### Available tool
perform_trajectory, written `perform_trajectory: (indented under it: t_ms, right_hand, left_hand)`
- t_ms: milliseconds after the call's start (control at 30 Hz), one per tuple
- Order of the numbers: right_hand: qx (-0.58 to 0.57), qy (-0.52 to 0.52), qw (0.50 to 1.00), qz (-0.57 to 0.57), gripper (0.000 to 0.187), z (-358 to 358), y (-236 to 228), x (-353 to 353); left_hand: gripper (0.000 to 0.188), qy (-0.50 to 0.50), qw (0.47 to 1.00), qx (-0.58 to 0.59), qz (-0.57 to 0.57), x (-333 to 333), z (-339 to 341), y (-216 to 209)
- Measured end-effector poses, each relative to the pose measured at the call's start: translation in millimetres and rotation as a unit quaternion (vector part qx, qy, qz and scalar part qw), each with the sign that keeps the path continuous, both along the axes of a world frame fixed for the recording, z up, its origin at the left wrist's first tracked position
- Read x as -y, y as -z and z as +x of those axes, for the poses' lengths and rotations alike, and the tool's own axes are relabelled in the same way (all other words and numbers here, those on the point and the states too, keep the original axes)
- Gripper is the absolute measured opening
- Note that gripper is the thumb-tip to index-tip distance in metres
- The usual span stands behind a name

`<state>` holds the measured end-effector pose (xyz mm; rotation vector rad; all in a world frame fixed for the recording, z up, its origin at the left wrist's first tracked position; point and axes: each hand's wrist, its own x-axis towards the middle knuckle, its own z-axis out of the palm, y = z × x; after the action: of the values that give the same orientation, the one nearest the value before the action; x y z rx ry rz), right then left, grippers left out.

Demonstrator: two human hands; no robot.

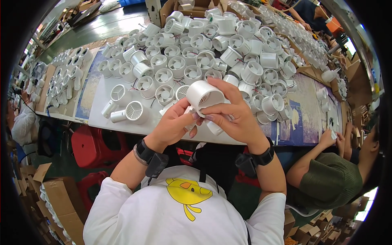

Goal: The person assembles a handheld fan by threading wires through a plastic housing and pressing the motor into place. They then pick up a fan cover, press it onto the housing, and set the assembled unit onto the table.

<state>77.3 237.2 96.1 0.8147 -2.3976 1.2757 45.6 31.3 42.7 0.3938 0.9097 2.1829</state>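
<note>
Over the front edge of the table, both hands hold a white plastic fan housing [203, 94], a short round tube with a slatted grille inside. My right hand [237, 112] wraps around its right side, fingers over the top and thumb near the lower rim. The fingers of my left hand [174, 122] pinch at its lower left, by the joint with the handle [214, 127]. What lies between those fingertips is hidden. Left of my hands, two housings with handles, a nearer one [136, 112] and a farther one [118, 94], lie with slatted grilles up.
A large heap of white round fan units [192, 53] with thin red and dark wires covers the table beyond my hands. More handled housings [65, 77] stand at the far left. A red stool [96, 146] is below. A co-worker in a green sleeve [332, 177] sits at right.
</note>
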Motion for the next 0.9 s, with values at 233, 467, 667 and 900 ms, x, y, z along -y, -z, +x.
perform_trajectory:
  t_ms: [233,467,667,900]
  right_hand:
    - [0.089,0.038,0.995,-0.036,0.016,10,-11,8]
    - [-0.117,0.107,0.978,0.133,0.014,15,-21,19]
    - [-0.233,0.065,0.939,0.246,0.011,6,-32,18]
    - [-0.2,0.047,0.957,0.205,0.011,-3,-12,20]
  left_hand:
    - [0.045,-0.034,0.996,-0.086,0.007,-2,-5,13]
    - [0.046,-0.046,0.989,-0.134,-0.033,0,-3,13]
    - [0.044,-0.013,0.99,-0.127,-0.058,7,-6,8]
    - [0.039,-0.007,0.999,-0.027,-0.031,3,-2,-4]
